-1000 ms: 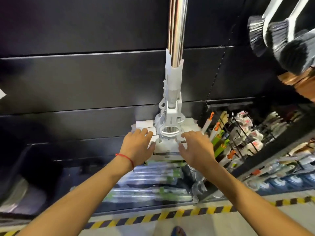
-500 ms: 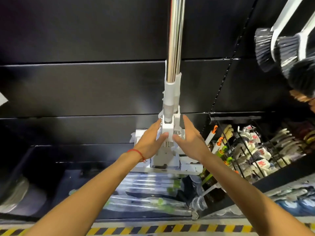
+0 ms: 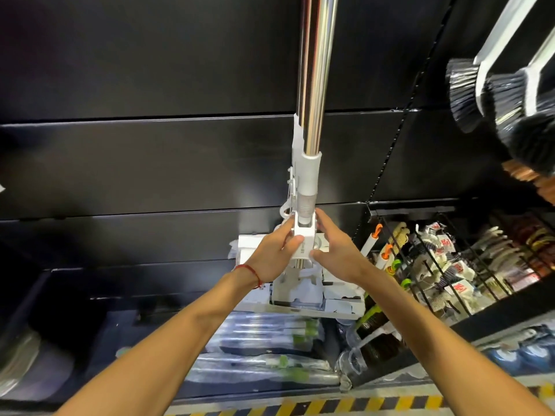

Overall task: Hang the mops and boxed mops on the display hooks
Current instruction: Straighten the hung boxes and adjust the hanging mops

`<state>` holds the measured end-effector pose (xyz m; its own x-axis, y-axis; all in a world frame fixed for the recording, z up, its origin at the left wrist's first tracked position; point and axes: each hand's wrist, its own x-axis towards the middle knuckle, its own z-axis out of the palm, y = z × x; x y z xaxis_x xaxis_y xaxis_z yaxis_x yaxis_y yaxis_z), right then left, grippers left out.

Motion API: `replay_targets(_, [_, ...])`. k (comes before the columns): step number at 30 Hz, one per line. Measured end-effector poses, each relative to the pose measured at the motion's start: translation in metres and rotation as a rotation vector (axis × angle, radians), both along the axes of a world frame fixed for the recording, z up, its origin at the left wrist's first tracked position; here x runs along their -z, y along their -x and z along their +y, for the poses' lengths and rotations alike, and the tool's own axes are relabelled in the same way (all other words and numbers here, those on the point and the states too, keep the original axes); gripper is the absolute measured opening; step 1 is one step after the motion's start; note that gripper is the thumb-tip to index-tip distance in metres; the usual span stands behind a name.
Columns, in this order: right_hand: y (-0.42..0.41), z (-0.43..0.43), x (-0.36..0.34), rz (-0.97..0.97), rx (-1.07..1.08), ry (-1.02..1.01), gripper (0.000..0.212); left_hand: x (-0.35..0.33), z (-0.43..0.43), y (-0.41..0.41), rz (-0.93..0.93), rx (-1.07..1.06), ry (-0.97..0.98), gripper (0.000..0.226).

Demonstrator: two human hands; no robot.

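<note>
steadying the hung mop at its joint

black slatted wall panels (image 3: 150, 163) fill the head view. the mop (image 3: 309, 172) hangs against them, its chrome pole (image 3: 313, 85) running up out of frame, so the hook itself can't be seen. the left hand (image 3: 270, 256) pinches the white joint (image 3: 304, 232) just above the mop head (image 3: 297, 292), thumb on the front and fingers curled behind. the right hand (image 3: 339, 253) lies with fairly straight fingers against the joint's other side, gripping nothing. i'd say the job now is squaring it up: hold the joint lightly, let the pole hang plumb, and turn the head flat to the wall, clear of the brushes (image 3: 468, 94) at upper right.
</note>
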<state>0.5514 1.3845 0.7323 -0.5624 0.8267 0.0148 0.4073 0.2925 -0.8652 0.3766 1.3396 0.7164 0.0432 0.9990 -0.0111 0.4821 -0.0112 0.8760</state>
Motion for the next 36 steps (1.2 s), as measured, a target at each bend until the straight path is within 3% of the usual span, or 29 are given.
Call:
replay_targets(12, [0.011,-0.011,0.006,-0.027,-0.03,-0.013,0.081,0.007,-0.008,0.0,0.043,-0.057,-0.04,0.052])
replay_targets(30, [0.015,-0.004,0.003,-0.077,-0.012,0.068,0.091,0.014,-0.004,0.011,-0.085,-0.041,0.036,0.056])
replay_targets(36, [0.003,0.013,0.001,0.045,0.096,0.223,0.088,0.015,0.01,0.024,-0.135,-0.149,0.027,0.065])
